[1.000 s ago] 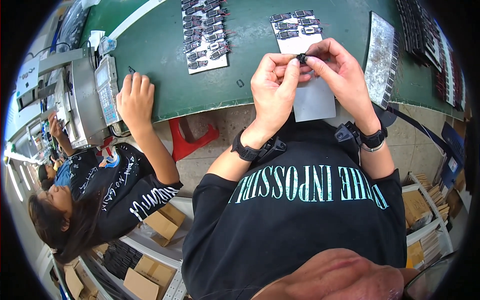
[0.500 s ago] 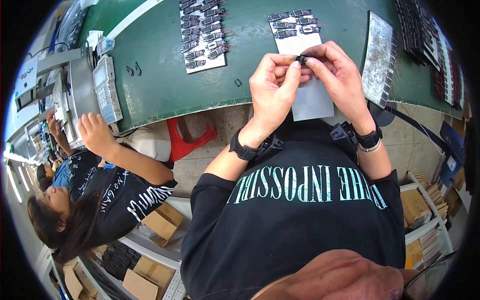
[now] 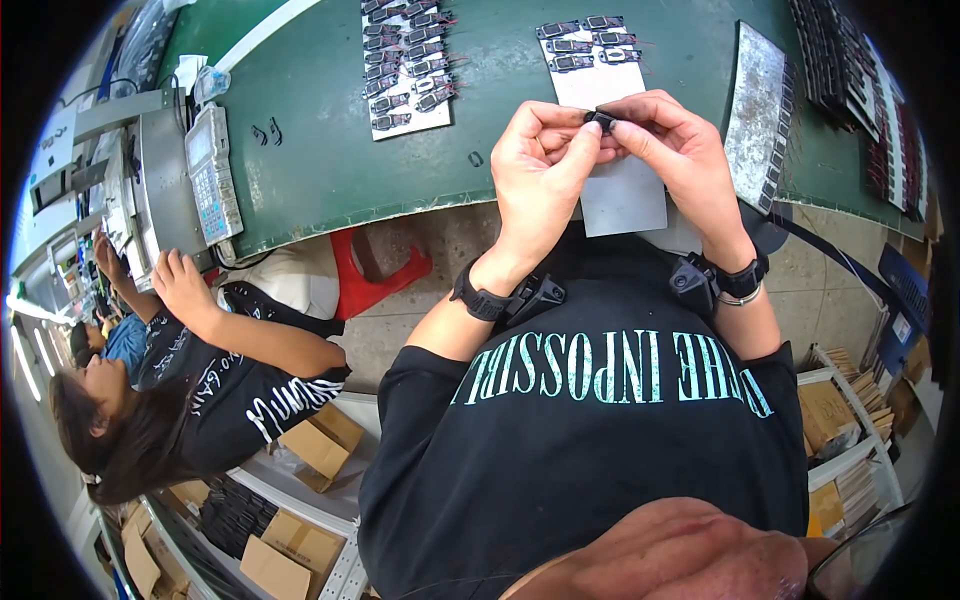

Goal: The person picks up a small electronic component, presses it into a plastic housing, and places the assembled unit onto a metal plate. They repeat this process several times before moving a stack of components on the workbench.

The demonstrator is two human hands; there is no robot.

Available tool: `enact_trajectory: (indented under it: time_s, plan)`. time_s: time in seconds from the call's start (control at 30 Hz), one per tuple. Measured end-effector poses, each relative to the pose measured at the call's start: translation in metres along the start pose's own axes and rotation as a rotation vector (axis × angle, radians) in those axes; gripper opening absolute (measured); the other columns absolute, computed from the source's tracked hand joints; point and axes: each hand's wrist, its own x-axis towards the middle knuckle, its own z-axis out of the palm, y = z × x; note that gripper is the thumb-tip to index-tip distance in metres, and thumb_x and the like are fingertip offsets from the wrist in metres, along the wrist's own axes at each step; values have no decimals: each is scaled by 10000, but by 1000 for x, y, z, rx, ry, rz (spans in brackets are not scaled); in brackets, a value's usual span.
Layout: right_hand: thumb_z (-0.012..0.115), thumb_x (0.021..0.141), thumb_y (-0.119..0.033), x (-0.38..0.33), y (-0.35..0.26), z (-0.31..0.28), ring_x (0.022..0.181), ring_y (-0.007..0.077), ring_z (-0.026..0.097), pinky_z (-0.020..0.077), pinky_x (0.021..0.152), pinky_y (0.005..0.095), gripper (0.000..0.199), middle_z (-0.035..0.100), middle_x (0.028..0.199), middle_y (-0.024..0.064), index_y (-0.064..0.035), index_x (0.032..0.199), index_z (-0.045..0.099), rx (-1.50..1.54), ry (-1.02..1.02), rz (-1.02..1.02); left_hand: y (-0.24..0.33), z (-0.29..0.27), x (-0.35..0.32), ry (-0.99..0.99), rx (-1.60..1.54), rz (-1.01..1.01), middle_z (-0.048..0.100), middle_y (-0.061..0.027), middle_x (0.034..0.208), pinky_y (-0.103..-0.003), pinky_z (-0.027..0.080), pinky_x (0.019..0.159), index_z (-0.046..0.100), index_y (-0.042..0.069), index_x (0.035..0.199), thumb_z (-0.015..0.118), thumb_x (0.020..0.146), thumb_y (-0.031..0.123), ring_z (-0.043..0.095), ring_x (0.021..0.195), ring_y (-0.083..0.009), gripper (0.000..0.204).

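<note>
Between the fingertips of both hands I hold a small black part (image 3: 602,119), partly covered by my thumbs, so its exact kind does not show. My left hand (image 3: 545,165) pinches its left end and my right hand (image 3: 675,145) its right end. Below them is a light grey plate (image 3: 624,200) at the table's front edge. Just beyond my fingers lies a white board (image 3: 600,88) carrying several small black modules (image 3: 571,62) with thin red wires.
Another white board (image 3: 425,122) with rows of modules lies further left on the green table (image 3: 330,160). A worn metal plate (image 3: 755,110) lined with dark parts is at the right. A co-worker's hand (image 3: 185,285) is near a keypad device (image 3: 212,175); a red stool (image 3: 375,280) stands below.
Both hands stay together at the black part, with its angle and my fingers shifted slightly. The co-worker's near hand has moved a little lower.
</note>
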Motion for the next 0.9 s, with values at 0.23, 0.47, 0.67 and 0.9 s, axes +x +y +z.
enact_trajectory:
  time_s: [0.23, 0.47, 0.67, 0.9]
  plan:
    - [643, 903, 3, -9, -14, 12, 901, 187, 672, 527, 778, 280, 135, 657, 979, 91, 13, 1035, 672, -504, 67, -224, 7, 7, -12, -1, 383, 175, 713, -145, 876, -281, 604, 736, 572, -35, 984, 646, 919, -1, 727, 831, -163, 104]
    - [652, 874, 37, -25, -25, 19, 826, 189, 669, 519, 742, 312, 201, 663, 903, 113, -5, 1071, 659, -660, -12, -380, 17, -13, -30, -30, 826, 490, 720, -73, 841, -259, 585, 667, 618, -31, 1002, 692, 895, 19, 714, 758, -125, 139]
    - [658, 872, 32, -19, -24, 17, 834, 180, 663, 521, 760, 296, 263, 668, 996, 109, -9, 1132, 663, -515, 2, -261, 30, -54, -18, 138, 394, 103, 698, -109, 820, -256, 586, 640, 610, -48, 1014, 665, 913, 27, 693, 691, -142, 138]
    - [646, 887, 18, -8, -6, 10, 874, 185, 661, 524, 780, 287, 242, 660, 1110, 106, -6, 1128, 669, -540, 39, -293, 58, -106, 10, 239, 510, -38, 689, -122, 800, -234, 562, 583, 602, -52, 1008, 681, 900, 81, 664, 638, -134, 189]
